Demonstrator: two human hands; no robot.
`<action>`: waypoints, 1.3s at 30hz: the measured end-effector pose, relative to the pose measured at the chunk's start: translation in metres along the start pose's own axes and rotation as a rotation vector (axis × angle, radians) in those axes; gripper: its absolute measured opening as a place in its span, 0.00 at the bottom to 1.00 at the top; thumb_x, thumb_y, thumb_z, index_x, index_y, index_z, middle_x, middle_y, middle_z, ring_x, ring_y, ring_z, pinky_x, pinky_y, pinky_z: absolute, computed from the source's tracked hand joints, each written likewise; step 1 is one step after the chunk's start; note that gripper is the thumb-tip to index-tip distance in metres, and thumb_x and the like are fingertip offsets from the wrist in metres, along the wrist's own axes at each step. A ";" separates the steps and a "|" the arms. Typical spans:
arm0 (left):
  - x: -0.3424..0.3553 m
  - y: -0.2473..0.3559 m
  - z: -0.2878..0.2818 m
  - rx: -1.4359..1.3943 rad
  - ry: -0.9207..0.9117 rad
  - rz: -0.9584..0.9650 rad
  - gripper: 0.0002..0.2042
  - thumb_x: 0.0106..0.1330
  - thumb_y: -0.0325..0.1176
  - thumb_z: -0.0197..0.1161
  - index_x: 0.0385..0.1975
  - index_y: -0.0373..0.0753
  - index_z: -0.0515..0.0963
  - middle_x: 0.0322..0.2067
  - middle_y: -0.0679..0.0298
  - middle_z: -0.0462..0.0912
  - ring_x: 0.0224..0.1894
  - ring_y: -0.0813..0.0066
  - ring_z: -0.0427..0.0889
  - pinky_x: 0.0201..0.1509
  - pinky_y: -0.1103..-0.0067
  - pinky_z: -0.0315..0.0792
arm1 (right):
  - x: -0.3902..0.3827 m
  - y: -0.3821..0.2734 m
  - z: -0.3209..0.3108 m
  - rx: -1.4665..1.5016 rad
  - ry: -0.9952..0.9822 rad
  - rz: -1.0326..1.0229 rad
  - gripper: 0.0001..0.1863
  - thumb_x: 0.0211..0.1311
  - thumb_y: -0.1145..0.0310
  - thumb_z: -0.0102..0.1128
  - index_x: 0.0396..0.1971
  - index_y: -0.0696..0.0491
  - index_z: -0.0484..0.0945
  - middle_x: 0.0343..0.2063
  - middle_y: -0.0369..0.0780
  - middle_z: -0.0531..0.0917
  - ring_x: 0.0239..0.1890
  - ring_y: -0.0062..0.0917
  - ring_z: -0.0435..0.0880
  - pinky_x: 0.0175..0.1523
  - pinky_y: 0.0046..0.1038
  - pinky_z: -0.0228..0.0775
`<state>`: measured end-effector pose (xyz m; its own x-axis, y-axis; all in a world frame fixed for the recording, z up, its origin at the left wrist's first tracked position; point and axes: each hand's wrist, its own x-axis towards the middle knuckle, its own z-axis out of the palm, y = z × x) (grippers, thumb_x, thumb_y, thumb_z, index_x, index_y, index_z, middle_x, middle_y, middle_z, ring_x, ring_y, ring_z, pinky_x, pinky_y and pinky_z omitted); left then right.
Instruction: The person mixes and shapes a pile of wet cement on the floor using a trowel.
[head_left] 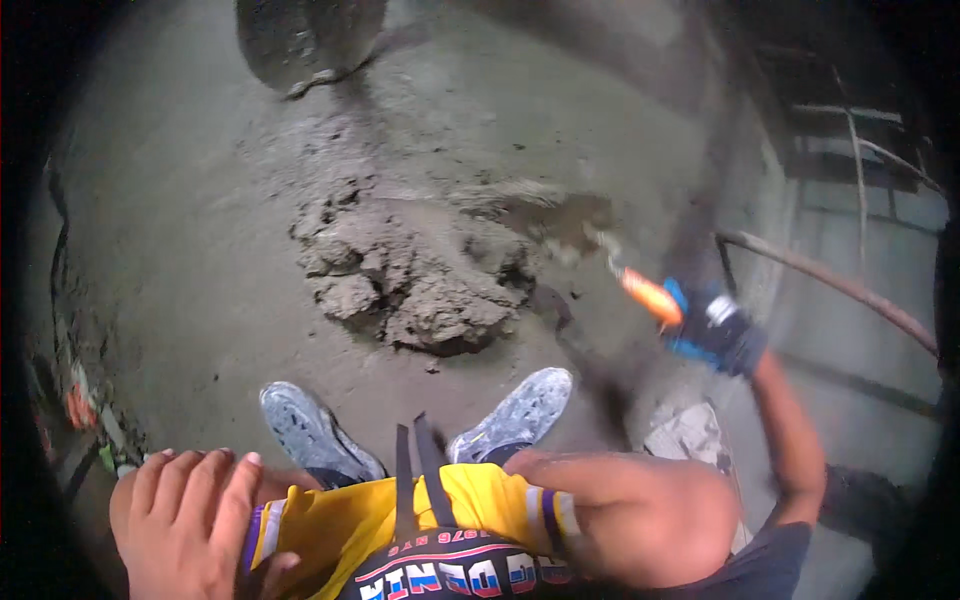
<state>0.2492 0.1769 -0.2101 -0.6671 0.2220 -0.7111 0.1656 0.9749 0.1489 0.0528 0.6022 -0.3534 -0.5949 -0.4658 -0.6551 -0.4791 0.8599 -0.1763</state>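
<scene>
My gloved right hand (712, 325) grips the orange handle of a trowel (645, 290); its metal blade (560, 218) is blurred at the right side of a lumpy pile of wet grey mortar (415, 270). The glove is blue and black. My bare left hand (195, 510) rests over my left knee, fingers draped and holding nothing. My dusty shoes (510, 410) stand on the grey, mortar-smeared floor (220, 280), either side of dangling dark straps.
A dark rounded object caked with mortar (305, 40) sits at the top. A rusty metal bar (820, 272) and thinner bars run along the right edge, past the floor's rim. Rubble with orange scraps (80, 405) lies at the left. A pale board (680, 435) is by my right knee.
</scene>
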 end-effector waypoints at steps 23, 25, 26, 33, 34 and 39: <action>0.032 0.013 -0.028 -0.163 -0.033 -0.084 0.30 0.65 0.37 0.62 0.67 0.38 0.63 0.58 0.48 0.72 0.60 0.48 0.71 0.64 0.62 0.65 | 0.114 -0.095 0.066 0.368 0.307 -0.236 0.14 0.62 0.68 0.55 0.46 0.55 0.74 0.23 0.49 0.82 0.28 0.44 0.84 0.36 0.42 0.76; 0.038 0.015 -0.028 -0.068 0.008 -0.057 0.31 0.65 0.39 0.64 0.66 0.37 0.64 0.59 0.47 0.72 0.60 0.46 0.70 0.64 0.61 0.66 | 0.095 -0.083 0.083 0.251 0.438 -0.380 0.12 0.61 0.69 0.54 0.44 0.56 0.73 0.24 0.48 0.81 0.29 0.43 0.84 0.37 0.42 0.76; 0.040 0.013 -0.025 -0.064 0.005 -0.054 0.30 0.65 0.40 0.63 0.66 0.38 0.65 0.59 0.47 0.72 0.59 0.46 0.71 0.63 0.62 0.65 | 0.079 -0.079 0.086 0.188 0.377 -0.363 0.13 0.61 0.69 0.54 0.44 0.56 0.72 0.26 0.48 0.81 0.30 0.43 0.84 0.40 0.42 0.75; 0.047 0.014 -0.035 -0.121 -0.078 -0.053 0.30 0.64 0.40 0.64 0.66 0.37 0.66 0.58 0.48 0.73 0.59 0.47 0.71 0.63 0.62 0.66 | -0.052 0.011 0.172 0.387 0.394 -0.028 0.19 0.57 0.60 0.61 0.44 0.55 0.73 0.34 0.49 0.81 0.39 0.47 0.81 0.51 0.47 0.70; 0.052 0.010 -0.035 -0.136 -0.067 -0.024 0.30 0.64 0.40 0.64 0.66 0.37 0.66 0.58 0.48 0.73 0.59 0.47 0.71 0.63 0.62 0.66 | -0.077 0.018 0.164 0.412 0.356 0.176 0.17 0.57 0.61 0.61 0.41 0.55 0.73 0.33 0.50 0.80 0.38 0.48 0.81 0.47 0.47 0.71; 0.053 0.005 -0.037 -0.136 -0.074 -0.043 0.30 0.64 0.40 0.64 0.65 0.37 0.66 0.58 0.48 0.73 0.59 0.47 0.71 0.63 0.62 0.66 | -0.049 0.030 0.177 0.671 0.369 0.634 0.14 0.56 0.66 0.63 0.37 0.59 0.72 0.28 0.52 0.78 0.32 0.50 0.78 0.38 0.44 0.68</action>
<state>0.1880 0.1940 -0.2212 -0.6153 0.1825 -0.7669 0.0348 0.9782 0.2049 0.1816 0.6880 -0.4562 -0.8326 0.1834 -0.5225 0.3941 0.8592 -0.3264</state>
